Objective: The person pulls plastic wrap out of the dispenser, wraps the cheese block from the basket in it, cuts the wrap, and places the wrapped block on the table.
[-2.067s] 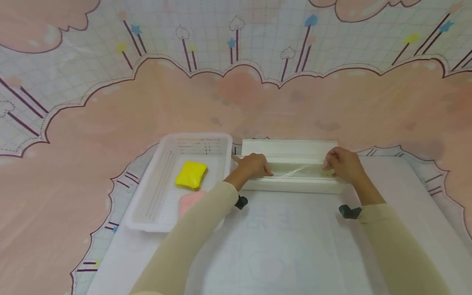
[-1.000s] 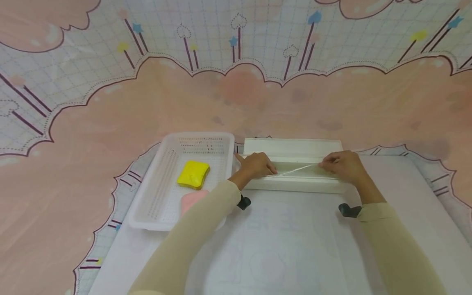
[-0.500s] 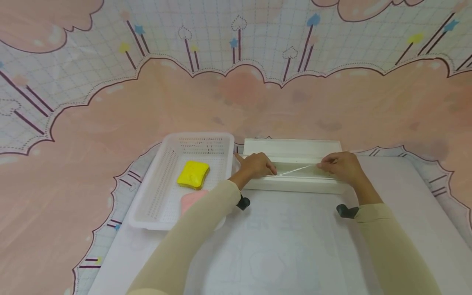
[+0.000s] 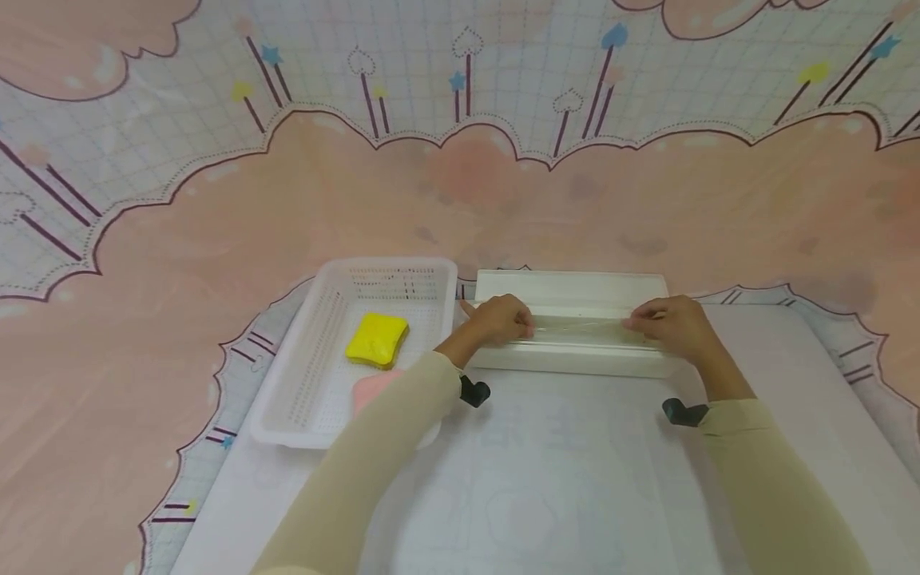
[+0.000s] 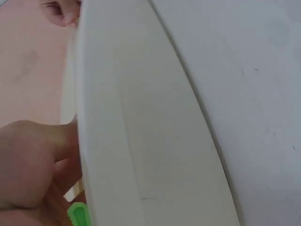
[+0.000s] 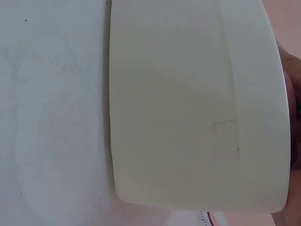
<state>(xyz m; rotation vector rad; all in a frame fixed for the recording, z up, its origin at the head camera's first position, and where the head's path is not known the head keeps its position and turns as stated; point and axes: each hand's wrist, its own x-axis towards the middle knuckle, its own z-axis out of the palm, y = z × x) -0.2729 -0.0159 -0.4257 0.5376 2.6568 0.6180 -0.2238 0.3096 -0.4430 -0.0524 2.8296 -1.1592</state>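
White tabletop point(image 4: 575, 471), long box point(image 4: 575, 361) lying crosswise, left fingers point(image 4: 526, 322) and right fingers point(image 4: 638, 323) pinching film point(image 4: 575, 327)

On the bench point(image 4: 575, 479), the basket point(image 4: 302, 439) stands left of the long box point(image 4: 575, 362), whose lid point(image 4: 575, 285) rises along its back. Film point(image 4: 578, 327) runs along the box, before the lid. In the basket, the far piece point(image 4: 377, 339) lies behind the near piece point(image 4: 370, 388).

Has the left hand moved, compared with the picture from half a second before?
Yes, slightly: against the box, the left hand has shifted a little to the left, and its fingers are farther back from the front edge.
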